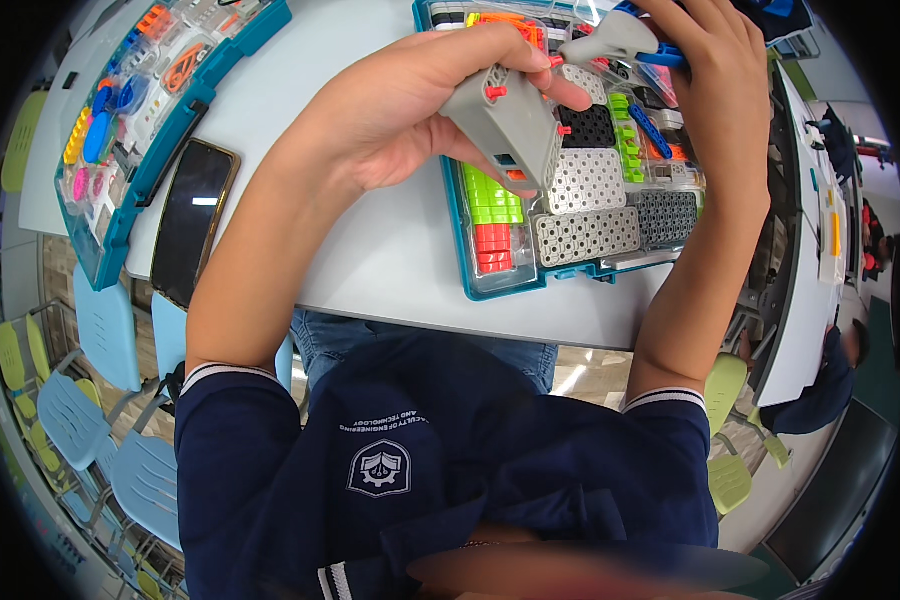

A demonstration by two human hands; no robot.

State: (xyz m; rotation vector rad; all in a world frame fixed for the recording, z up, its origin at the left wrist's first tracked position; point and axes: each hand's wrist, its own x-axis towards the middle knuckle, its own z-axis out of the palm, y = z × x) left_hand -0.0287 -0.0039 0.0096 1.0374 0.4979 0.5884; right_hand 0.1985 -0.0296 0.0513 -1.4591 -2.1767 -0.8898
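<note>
My left hand (395, 105) is closed around a grey box-shaped plastic block (515, 125). Short red pegs (496, 92) stick out of the block's sides. Up at the right, my right hand (715, 75) has its fingers bent round a light grey plastic tool (610, 38) with a rounded body and a blue part beside the fingers. The tool's narrow tip is close to my left fingertips, by a red peg; whether it touches the peg I cannot tell. Both hands are above a teal-edged parts case (505, 290) holding perforated grey plates (587, 180), a black plate and green pieces.
A phone (192, 225) with a dark screen lies left of my left forearm. Another teal case (165, 155) of colourful parts stands at the table's far left. The white table's front edge (470, 328) runs before my lap. Chairs (105, 330) are at the left; a person (815, 385) is at the right.
</note>
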